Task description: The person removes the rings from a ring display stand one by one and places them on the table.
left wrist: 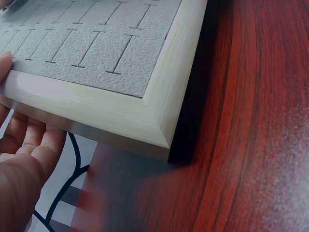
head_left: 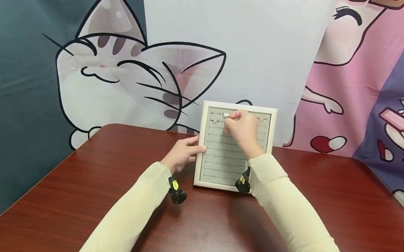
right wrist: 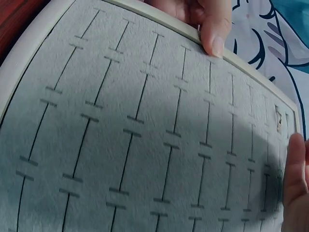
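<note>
Board (head_left: 197, 169) with rows of ring slots (head_left: 208, 175), pale frame, stands on the counter (head_left: 57, 200), just right of centre in the head view.

My left hand (head_left: 181, 154) grips its left edge, thumb in front, fingers behind. My right hand (head_left: 243, 130) is at the top row, thumb and finger pinching a small shiny piece (head_left: 226, 115), probably a ring, about second column from the left. Can't tell if it's seated or only held at the slot; fingertips hide part of it.

Status: one ring (head_left: 214, 121) sits second row down, leftmost column, upper left of the board. Another shiny bit (head_left: 262, 119) at the board's upper right, looks like a ring too. Lower rows look bare; right wrist view shows only one ring, near its right edge. My right hand and forearm block some slots, so no exact count.

My read: if I'm filling slots, it's early, a few in, most left. Can't rule out removal from this alone.
</note>
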Demonstrator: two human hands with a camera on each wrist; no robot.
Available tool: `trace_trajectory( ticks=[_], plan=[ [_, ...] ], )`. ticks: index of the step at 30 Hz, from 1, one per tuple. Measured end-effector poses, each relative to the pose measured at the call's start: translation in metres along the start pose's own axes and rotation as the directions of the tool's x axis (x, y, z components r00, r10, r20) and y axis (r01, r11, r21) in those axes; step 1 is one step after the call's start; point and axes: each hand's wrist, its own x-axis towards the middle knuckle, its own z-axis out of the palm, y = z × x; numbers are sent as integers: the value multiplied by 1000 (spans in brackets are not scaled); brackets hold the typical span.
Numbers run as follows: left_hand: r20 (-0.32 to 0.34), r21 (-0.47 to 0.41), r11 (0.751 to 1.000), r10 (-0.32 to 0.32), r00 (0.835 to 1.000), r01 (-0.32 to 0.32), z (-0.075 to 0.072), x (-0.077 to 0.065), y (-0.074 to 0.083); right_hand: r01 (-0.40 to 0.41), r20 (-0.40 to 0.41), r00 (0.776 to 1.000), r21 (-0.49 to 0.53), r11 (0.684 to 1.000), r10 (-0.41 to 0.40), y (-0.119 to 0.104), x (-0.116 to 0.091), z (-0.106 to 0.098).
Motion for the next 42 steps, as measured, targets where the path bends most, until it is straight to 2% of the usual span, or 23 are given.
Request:
trace_trajectory(
  ticks=[6,14,23,35,42],
  plan=[
    [13,24,1000,-6,1000,6,1,-1,1,2,-90,996,16,1000,-1,0,0,8],
    [15,29,1000,-7,1000,6,1,-1,0,52,-133,990,-21,998,-55,-3,1,9],
    [29,51,999,-9,1000,7,0,-1,1,39,-86,995,-108,993,-49,-6,3,10],
    [34,58,998,11,999,-13,-2,1,3,97,-72,991,-196,976,-113,-11,7,12],
    [51,62,998,9,999,-12,-3,2,3,73,-67,994,-199,977,-88,-11,8,13]
  ],
)
